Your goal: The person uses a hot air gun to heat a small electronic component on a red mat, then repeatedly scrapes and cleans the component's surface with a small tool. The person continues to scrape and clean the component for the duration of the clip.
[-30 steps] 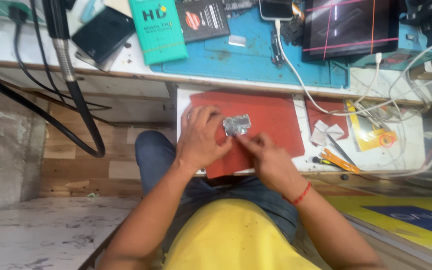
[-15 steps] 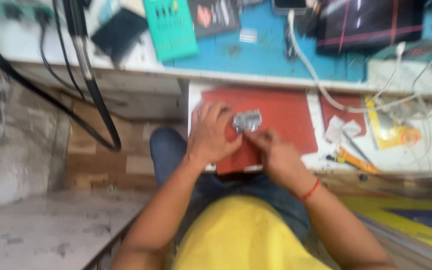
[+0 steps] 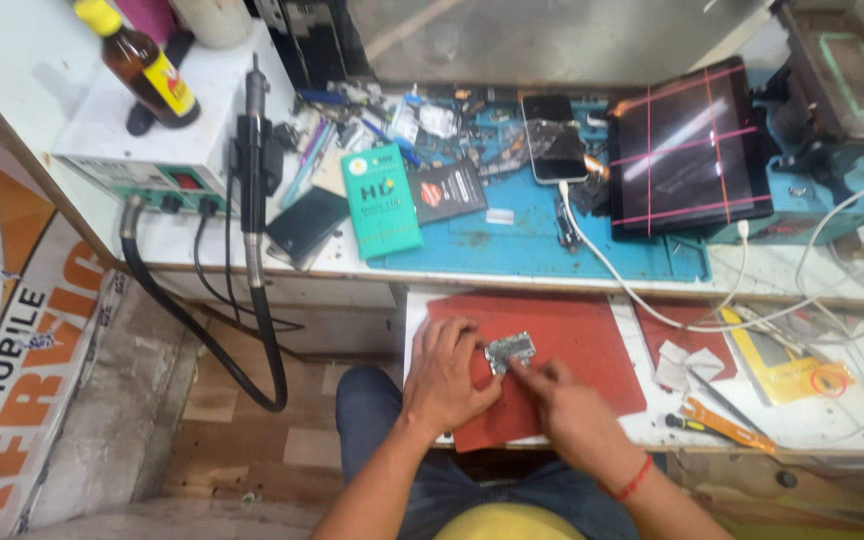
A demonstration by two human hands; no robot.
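- Circuit board (image 3: 510, 351): small, metallic grey with shielded sections; lies on the red mat, near its upper middle, between the two hands.
- Left hand (image 3: 445, 378): palm down on the red mat, fingers spread and bent, fingertips touching the left edge of the circuit board and steadying it; not closed around it.
- Right hand (image 3: 562, 403): fingers curled together, fingertips pressed at the lower right edge of the circuit board; whether a small tool is pinched between them cannot be told.
- Red mat (image 3: 592, 340): rectangular, lying on a white pull-out shelf below the main bench edge; its lower left corner overhangs the shelf.
- Red thread band (image 3: 635, 478): worn on the right wrist.
- Screwdriver (image 3: 687, 424), black and yellow handle: on the shelf right of the red mat, beside an orange tool (image 3: 724, 421).
- Blue work mat (image 3: 532, 235): on the upper bench, carrying a green box (image 3: 380, 201), a black card packet (image 3: 446, 189) and a phone (image 3: 556, 150).
- Tablet (image 3: 687, 152), dark screen with pink lines: at the right end of the blue work mat.
- White cable (image 3: 632, 290): runs from the blue work mat down across the shelf.
- Hot-air station (image 3: 167, 125), white casing: upper left, with a brown bottle (image 3: 146, 63) standing on top and a black hose (image 3: 214, 340) looping down toward the floor.
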